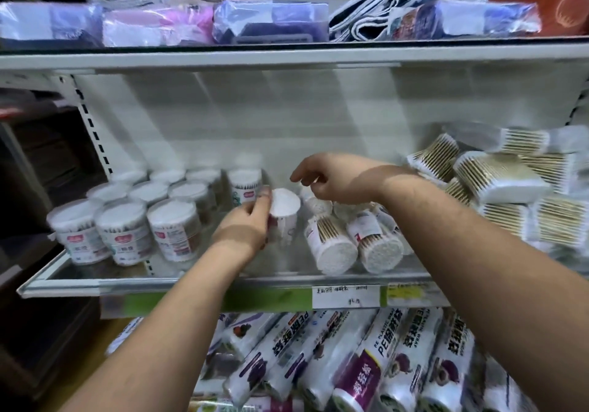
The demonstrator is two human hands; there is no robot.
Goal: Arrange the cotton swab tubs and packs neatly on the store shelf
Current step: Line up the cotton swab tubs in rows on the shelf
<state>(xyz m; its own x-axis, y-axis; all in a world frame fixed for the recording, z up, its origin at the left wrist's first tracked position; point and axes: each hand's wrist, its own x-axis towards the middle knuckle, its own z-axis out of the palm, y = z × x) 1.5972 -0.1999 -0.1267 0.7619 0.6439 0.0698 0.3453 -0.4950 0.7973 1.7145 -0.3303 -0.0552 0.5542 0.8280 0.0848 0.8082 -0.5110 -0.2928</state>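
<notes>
On the middle store shelf (204,279), our left hand (247,225) curls its grip round the side wall of a clear cotton swab tub (284,210), thumb near the white lid, holding it upright just off the shelf floor; our right hand (331,180) hovers beside it, to the right of that grip, fingers loosely spread and pinching nothing. We judge the tub light, rigid and somewhat slick, best taken round its middle rather than by a lid that might pop. To the left of the grip stand about eleven upright tubs (127,223) in rows; to the right lie roughly four toppled tubs (357,239), their swab ends facing us. Beyond the right hand, flat swab packs (497,177) pile loosely, at least seven, though blur hides the exact count.
</notes>
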